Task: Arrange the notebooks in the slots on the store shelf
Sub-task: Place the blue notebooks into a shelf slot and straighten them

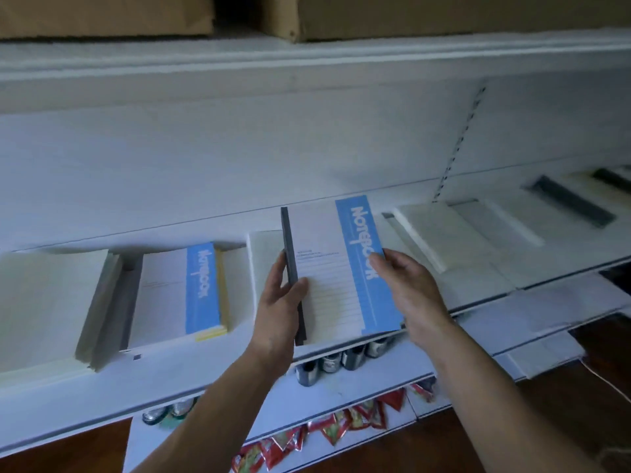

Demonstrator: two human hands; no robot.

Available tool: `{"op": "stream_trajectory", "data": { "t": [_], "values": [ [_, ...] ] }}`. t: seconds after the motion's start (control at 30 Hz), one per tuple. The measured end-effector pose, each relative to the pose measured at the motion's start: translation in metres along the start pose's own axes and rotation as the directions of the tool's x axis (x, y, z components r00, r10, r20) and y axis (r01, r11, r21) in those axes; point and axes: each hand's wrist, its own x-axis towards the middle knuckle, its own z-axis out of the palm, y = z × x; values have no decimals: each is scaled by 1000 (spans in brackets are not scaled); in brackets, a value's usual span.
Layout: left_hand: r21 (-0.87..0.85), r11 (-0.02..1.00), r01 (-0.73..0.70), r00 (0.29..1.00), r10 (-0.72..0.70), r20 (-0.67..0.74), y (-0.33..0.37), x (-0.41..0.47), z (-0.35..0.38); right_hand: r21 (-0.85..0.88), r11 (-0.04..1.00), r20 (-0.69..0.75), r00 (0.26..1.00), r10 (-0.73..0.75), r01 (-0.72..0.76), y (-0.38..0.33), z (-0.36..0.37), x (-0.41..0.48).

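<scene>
While red packets (pixel 341 426) hang along the lowest rack and a row of cans (pixel 333 361) sits just above them, both hands are up on the notebook (pixel 327 268). The left hand (pixel 278 303) grips the dark grey spine, thumb pressed on the cover and fingers curled round the back. The right hand (pixel 406 288) pinches the opposite edge, fingertips lying over the blue band. And what a clean cover: white, ruled with faint lines across its lower half, a broad blue strip down the right side with "Notebook" in white letters running along it. A few lines of small print sit mid-cover, too fine to read. It's held tilted over the middle slot of the shelf (pixel 68 397), its lower edge near the front lip; whether it touches, I can't tell. Over to the left, a second notebook (pixel 177 291) of the same design lies in its slot on something yellow-edged, with grey dividers (pixel 106 308) just beside it. To the right, pale pads (pixel 440 233) fill the next slot. Up top, brown boxes (pixel 102 15) line the highest shelf.
</scene>
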Motion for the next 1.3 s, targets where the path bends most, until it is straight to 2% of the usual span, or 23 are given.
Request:
{"op": "stream_trajectory", "data": {
  "t": [0.17,0.37,0.63,0.77,0.97,1.07,1.3],
  "values": [
    [-26,999,30,999,-29,45,-48,-23,126,-55,998,-10,1000,-28,27,4,-129,-16],
    [20,997,72,993,-74,95,-99,-45,263,-23,999,-142,989,-30,28,3,-275,-30],
    [108,987,115,970,-135,203,-141,-29,390,-42,999,-253,967,-11,1,-1,-398,-9],
    [121,985,122,952,-150,266,-168,2,456,-32,999,-338,941,-14,4,-2,-458,28],
    [104,994,41,939,-74,335,-208,76,583,-102,995,-378,925,-37,-2,-22,-564,117],
    [118,993,20,942,-58,330,-219,106,642,-178,983,-364,931,-33,-35,-37,-615,159],
    [147,989,1,970,-37,239,-228,162,734,-126,992,-310,950,-27,-13,-52,-689,239]
  ]
}}
